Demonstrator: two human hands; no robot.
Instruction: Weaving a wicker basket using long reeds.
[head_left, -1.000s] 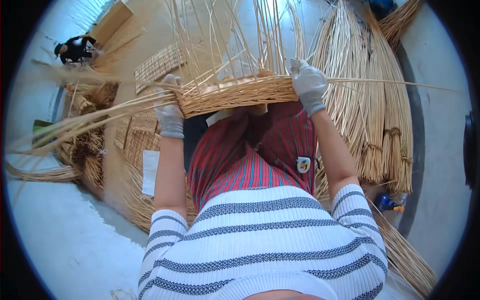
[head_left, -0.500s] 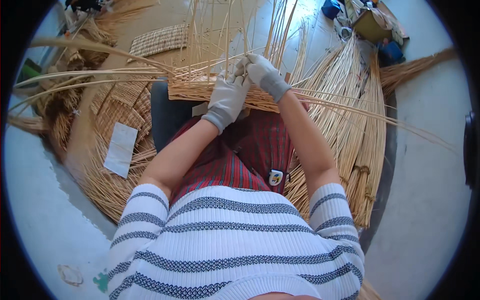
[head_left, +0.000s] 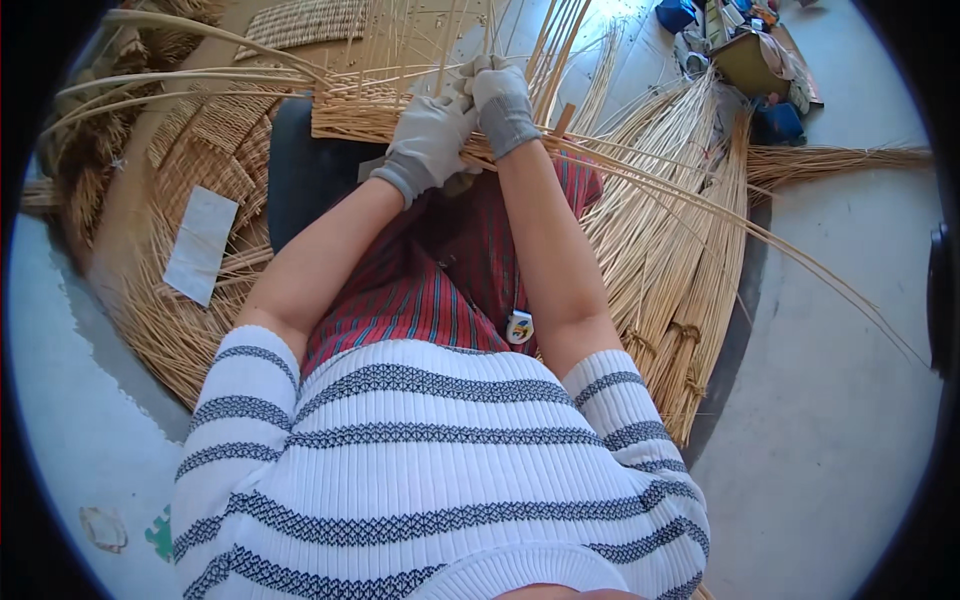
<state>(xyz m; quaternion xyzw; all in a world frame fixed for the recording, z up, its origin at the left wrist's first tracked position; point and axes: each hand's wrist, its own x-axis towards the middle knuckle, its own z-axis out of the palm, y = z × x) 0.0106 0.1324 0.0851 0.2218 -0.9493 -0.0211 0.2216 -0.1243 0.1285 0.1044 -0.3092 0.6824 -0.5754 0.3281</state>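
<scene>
**Fingers (head_left: 485,64) gathered at the upper edge of the woven piece (head_left: 352,118)**

A second ago I had the gloved hands apart, one at each end of the piece; now the left hand (head_left: 428,138) and right hand (head_left: 500,92) are together, right of its middle. They met half a second ago and stay there, while my whole view has shifted with the head. I read that as a change from steadying the whole piece to working individual strands. The fingers of both look narrow and drawn in, but they overlap, so I cannot tell whether either pair is closed on a strand.

The piece lies across the lap, beyond the red striped apron (head_left: 415,300); I cannot tell how firmly the knees carry it. Its long axis runs left to right, the right end dipping slightly toward the body. Upright strands (head_left: 560,45) point away from the wearer. Loose left strands (head_left: 180,75) sweep outward, and trailing right strands (head_left: 750,226) bend back over the straw bundles (head_left: 665,280).
</scene>
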